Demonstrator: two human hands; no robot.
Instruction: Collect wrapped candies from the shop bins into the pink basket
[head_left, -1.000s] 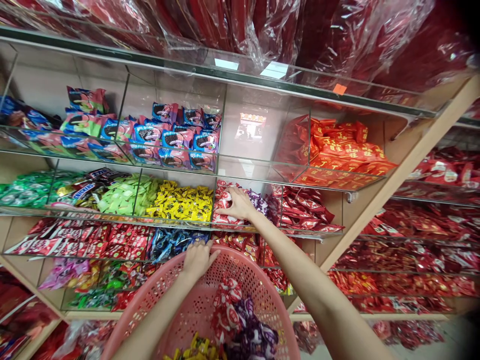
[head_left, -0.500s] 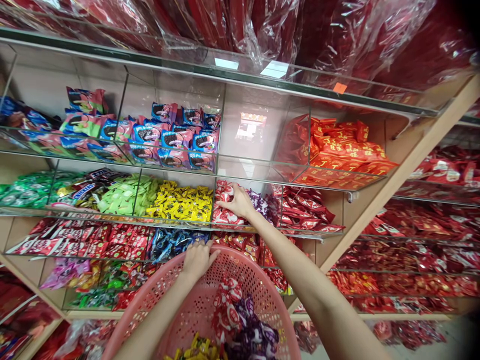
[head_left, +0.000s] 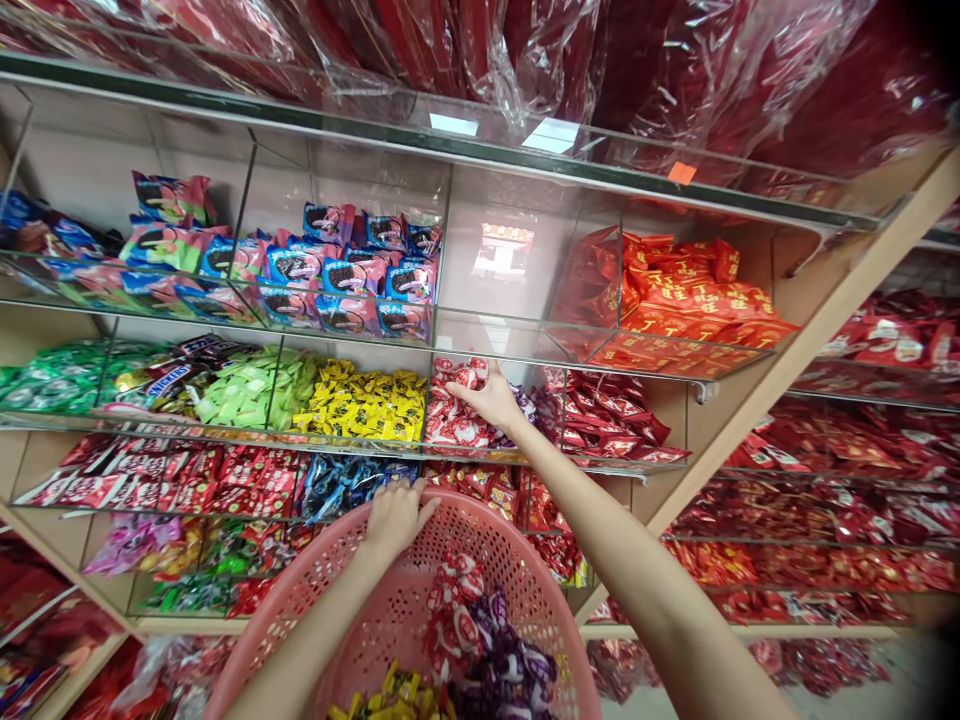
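In the head view, we do best keeping our right hand clear of the glass edge below it. Its thumb and forefinger stand apart, arched at red-and-white sweets (whether any are gripped, we can't tell). Lower, our left hand grips the pink basket by its far rim.

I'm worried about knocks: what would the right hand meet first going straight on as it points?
The right hand would probably meet the red-and-white wrapped candies just in front of it, though depth is unclear.
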